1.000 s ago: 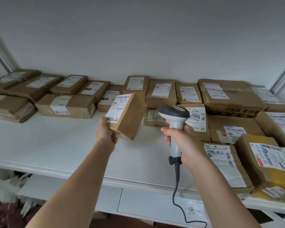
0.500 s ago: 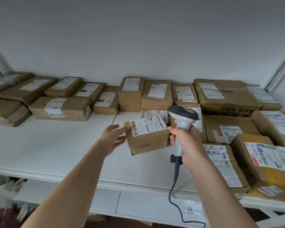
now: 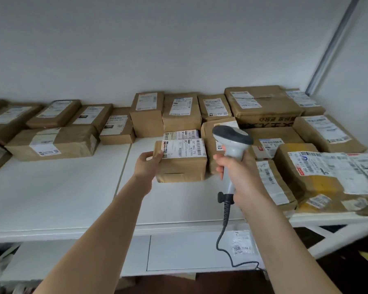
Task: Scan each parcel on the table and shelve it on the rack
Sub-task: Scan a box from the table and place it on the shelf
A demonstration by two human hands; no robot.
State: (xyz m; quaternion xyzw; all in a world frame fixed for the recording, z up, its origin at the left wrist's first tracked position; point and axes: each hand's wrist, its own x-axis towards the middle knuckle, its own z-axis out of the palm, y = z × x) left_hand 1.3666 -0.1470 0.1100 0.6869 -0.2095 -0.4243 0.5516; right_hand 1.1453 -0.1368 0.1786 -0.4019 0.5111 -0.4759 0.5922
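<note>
Nearest: right hand (image 3: 239,177) wrapped round the grip of the scanner (image 3: 232,143), cable (image 3: 223,236) hanging off the handle and trailing down past the shelf (image 3: 72,198) front edge; scanner head is up, just right of the parcel (image 3: 181,160). Left hand (image 3: 147,166) holds the parcel's left end — thumb on the top edge by the label (image 3: 184,148), other fingers not visible behind the box, so grip depth unclear. Parcel sits on the white shelf w/ label facing up, barcode at the right of the label; whether its base is fully down or a touch lifted I can't tell. Handling, as a guess: small taped cardboard box, stiff, prob. light since one hand manages it; brown tape could be a bit slick, corners firm. Best hold is across the short end or under the base, keeping fingers off the barcode. No sign it's fragile, but contents unknown. Just behind it lies a flat packet (image 3: 181,134), label up. To the right, a pile of bigger boxes, incl. a yellow-taped box (image 3: 327,183) at the shelf front. Further back — a row of boxes (image 3: 179,113) along the wall (image 3: 179,49), all shut, taped, labels up; more at far left. Nothing is open, so contents can't be seen. Below the shelf front, a tag (image 3: 239,245) reads 7009.
</note>
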